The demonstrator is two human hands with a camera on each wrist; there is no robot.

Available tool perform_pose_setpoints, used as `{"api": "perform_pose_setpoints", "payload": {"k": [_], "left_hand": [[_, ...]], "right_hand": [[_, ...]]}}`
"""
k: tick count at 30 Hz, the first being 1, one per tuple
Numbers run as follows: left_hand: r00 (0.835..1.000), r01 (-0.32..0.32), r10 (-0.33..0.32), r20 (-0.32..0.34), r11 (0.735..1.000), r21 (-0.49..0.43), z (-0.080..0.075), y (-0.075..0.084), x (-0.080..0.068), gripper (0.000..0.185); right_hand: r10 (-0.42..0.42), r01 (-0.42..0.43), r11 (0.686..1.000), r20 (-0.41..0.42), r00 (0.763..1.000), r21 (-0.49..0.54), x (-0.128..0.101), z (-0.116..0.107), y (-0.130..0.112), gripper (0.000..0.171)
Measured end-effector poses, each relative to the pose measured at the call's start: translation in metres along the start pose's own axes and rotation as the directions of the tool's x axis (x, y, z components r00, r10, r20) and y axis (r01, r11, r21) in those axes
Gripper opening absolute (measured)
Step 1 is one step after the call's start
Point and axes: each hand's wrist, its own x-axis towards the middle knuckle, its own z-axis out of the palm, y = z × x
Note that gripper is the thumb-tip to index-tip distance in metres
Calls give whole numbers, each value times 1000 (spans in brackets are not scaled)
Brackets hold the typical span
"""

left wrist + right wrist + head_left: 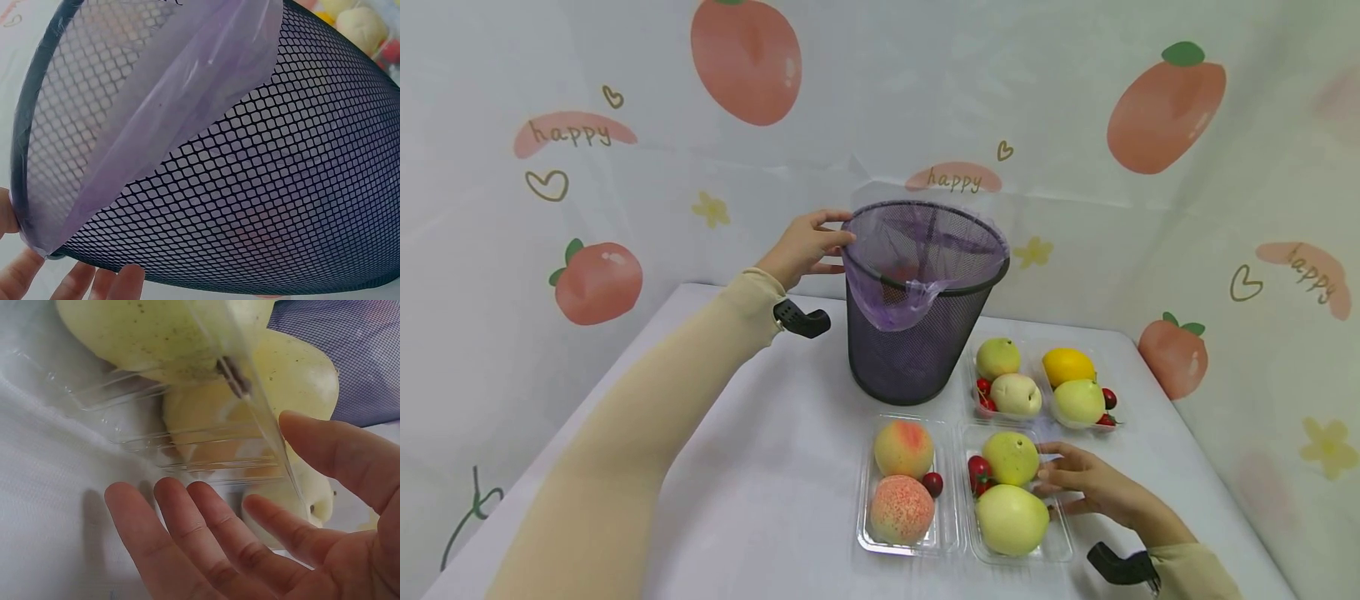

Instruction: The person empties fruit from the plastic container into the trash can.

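Right hand (1086, 485) rests slack-fingered against the clear plastic fruit tray (1060, 542), steadying it; left hand (805, 248) grasps the black mesh bin's (917, 350) rim.

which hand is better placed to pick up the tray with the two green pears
Right. The right hand lies open against that clear tray, while the left hand is up at the mesh bin rim.

You get bright, even light; soft shadows beside the mesh bin (917, 333); wrist views blur up close.
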Motion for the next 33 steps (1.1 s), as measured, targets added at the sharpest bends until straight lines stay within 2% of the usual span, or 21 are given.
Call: {"api": "perform_pose_setpoints", "payload": {"k": [10, 25, 33], "left_hand": [[1000, 14, -14, -1, 1000, 15, -1, -1, 2, 50], [1000, 8, -8, -5, 1000, -2, 0, 0, 2, 50], [1000, 12, -12, -4, 1000, 0, 1, 2, 0, 51]], "right_hand": [[18, -17, 1000, 6, 1000, -13, 1, 1, 3, 65], [23, -26, 997, 38, 999, 68, 2, 2, 5, 64], [28, -31, 996, 37, 999, 78, 2, 2, 8, 70]]}}
